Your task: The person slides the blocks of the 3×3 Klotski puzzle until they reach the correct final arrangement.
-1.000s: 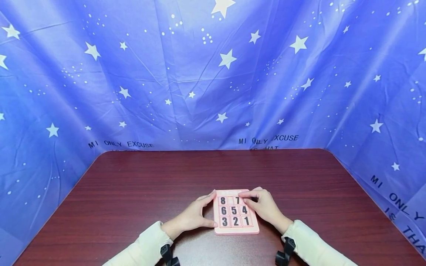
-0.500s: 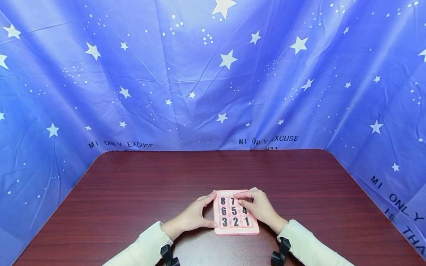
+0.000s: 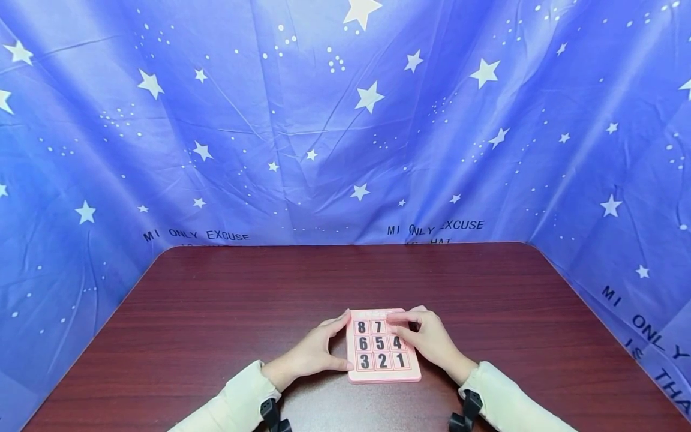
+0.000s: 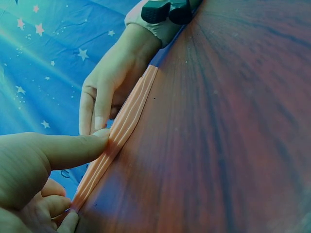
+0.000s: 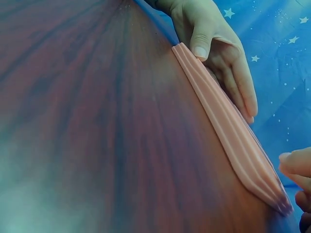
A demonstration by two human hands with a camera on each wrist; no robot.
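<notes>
A pink sliding number puzzle (image 3: pixel 382 375) lies flat on the table in the head view. Its top row reads 8, then the 7 tile (image 3: pixel 378 327), with the right-hand slot partly behind fingers. Below come 6, 5, 4 and 3, 2, 1. My left hand (image 3: pixel 309 358) holds the puzzle's left side, thumb at the near corner and fingers at the far one. Over the upper right corner is my right hand (image 3: pixel 432 341), its thumb and forefinger extended beside the 7 tile. The right wrist view shows only some fingertips of it, above the puzzle's ridged edge (image 5: pixel 233 138).
The dark red-brown wooden table (image 3: pixel 259 282) stretches around the puzzle. A blue curtain (image 3: pixel 324 120) with white stars hangs behind and along both sides. Cream sleeves (image 3: pixel 232 396) and black wrist cameras (image 3: pixel 465 411) are at the near edge.
The 7 tile has slid left into the top middle slot, beside the 8. My right hand moved left with it, then drew back to the right. The left hand has stayed put.
</notes>
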